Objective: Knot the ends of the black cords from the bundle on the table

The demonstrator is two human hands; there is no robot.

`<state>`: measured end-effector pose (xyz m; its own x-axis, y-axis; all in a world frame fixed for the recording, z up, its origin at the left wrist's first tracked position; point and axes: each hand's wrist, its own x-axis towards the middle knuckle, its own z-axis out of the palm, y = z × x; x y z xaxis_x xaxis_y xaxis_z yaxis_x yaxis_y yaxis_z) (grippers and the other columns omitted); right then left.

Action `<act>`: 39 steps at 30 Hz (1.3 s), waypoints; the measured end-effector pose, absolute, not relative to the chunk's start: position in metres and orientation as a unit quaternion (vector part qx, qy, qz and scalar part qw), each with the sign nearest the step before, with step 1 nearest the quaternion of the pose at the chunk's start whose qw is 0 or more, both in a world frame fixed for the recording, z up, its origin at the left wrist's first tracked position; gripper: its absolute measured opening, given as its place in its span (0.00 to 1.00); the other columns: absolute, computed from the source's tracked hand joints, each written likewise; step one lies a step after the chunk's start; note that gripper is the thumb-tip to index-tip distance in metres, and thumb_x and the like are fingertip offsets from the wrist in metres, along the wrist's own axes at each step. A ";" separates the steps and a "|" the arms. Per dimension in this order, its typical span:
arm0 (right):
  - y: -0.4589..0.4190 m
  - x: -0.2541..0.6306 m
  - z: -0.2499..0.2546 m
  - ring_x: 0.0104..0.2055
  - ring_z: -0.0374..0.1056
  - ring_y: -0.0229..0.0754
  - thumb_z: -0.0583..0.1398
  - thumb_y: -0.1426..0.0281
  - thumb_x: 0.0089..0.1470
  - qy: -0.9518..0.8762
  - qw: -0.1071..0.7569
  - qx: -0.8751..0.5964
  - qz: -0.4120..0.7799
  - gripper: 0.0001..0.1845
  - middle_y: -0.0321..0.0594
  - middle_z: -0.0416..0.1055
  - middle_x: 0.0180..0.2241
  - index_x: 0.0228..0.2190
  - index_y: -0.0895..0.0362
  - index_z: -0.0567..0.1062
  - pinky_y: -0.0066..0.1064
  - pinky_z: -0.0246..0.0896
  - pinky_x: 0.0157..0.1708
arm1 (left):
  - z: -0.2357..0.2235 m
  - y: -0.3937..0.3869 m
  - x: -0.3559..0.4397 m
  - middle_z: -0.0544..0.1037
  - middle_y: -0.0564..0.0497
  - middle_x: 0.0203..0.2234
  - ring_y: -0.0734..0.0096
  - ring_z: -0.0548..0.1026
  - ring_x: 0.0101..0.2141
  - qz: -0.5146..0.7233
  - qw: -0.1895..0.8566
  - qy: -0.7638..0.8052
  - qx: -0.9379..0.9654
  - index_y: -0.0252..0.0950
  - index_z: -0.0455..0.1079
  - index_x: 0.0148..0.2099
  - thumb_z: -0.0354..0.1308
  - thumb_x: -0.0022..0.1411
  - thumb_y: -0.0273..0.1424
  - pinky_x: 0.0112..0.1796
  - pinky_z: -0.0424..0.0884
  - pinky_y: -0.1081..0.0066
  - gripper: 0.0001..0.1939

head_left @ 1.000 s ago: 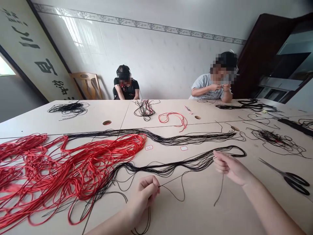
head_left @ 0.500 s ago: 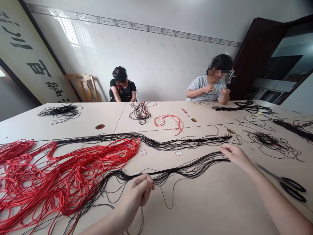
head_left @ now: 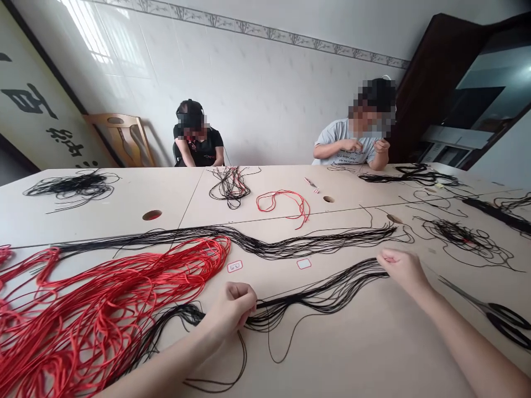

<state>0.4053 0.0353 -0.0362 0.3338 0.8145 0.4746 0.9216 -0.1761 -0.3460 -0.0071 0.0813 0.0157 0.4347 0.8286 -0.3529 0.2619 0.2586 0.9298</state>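
My left hand (head_left: pixel 232 307) is closed in a fist round a bundle of thin black cords (head_left: pixel 319 290) lying across the beige table (head_left: pixel 352 342). My right hand (head_left: pixel 400 268) pinches the right end of the same bundle, fingers curled together. The cords stretch between the two hands, and loose strands loop down toward me. Just left of my left hand spreads a big heap of red cords (head_left: pixel 103 309).
Another long black cord bundle (head_left: pixel 257 243) lies farther back. Black-handled scissors (head_left: pixel 504 318) rest at the right. Two small white labels (head_left: pixel 234 266) sit mid-table. A red cord loop (head_left: pixel 286 202) and more black tangles (head_left: pixel 70 185) lie beyond. Two people sit at the far side.
My right hand moved from the loose strand out to the bundle's right end and closed on it. My left hand shifted up onto the bundle, and the cords now lie straighter.
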 end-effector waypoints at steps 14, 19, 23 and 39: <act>0.034 0.372 -0.015 0.51 0.57 0.56 0.55 0.57 0.51 -0.544 0.404 -0.698 -0.232 0.23 0.57 0.64 0.45 0.42 0.60 0.65 0.47 0.51 0.49 | 0.016 0.079 -0.008 0.66 0.57 0.11 0.82 0.60 0.09 0.239 0.716 0.425 0.499 0.33 0.64 0.26 0.51 0.55 0.31 0.14 0.48 0.79 0.08; 0.005 0.267 0.018 0.33 0.66 0.41 0.54 0.64 0.58 -0.672 0.373 -0.573 0.285 0.11 0.43 0.69 0.32 0.30 0.55 0.73 0.32 0.62 0.34 | 0.017 0.077 -0.008 0.67 0.56 0.12 0.82 0.62 0.10 0.241 0.728 0.410 0.494 0.32 0.65 0.27 0.52 0.55 0.30 0.14 0.50 0.79 0.08; 0.004 0.199 0.017 0.29 0.64 0.37 0.56 0.62 0.56 -0.680 0.306 -0.506 0.434 0.15 0.46 0.70 0.42 0.40 0.56 0.75 0.30 0.61 0.27 | 0.014 0.073 -0.008 0.68 0.56 0.11 0.81 0.63 0.10 0.235 0.735 0.396 0.498 0.32 0.66 0.28 0.53 0.56 0.32 0.14 0.51 0.80 0.08; 0.032 0.185 0.007 0.16 0.37 0.26 0.60 0.58 0.53 -0.337 0.382 -0.323 0.797 0.14 0.25 0.46 0.17 0.33 0.56 0.74 0.23 0.31 0.16 | 0.008 0.069 -0.008 0.68 0.57 0.11 0.80 0.64 0.10 0.164 0.748 0.352 0.538 0.33 0.65 0.28 0.56 0.56 0.36 0.13 0.55 0.81 0.12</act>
<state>0.1847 0.0321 0.0066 -0.4992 0.8275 -0.2570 -0.3921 -0.4802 -0.7847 -0.0085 0.0688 0.0082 0.6982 0.6245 -0.3500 0.1324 0.3679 0.9204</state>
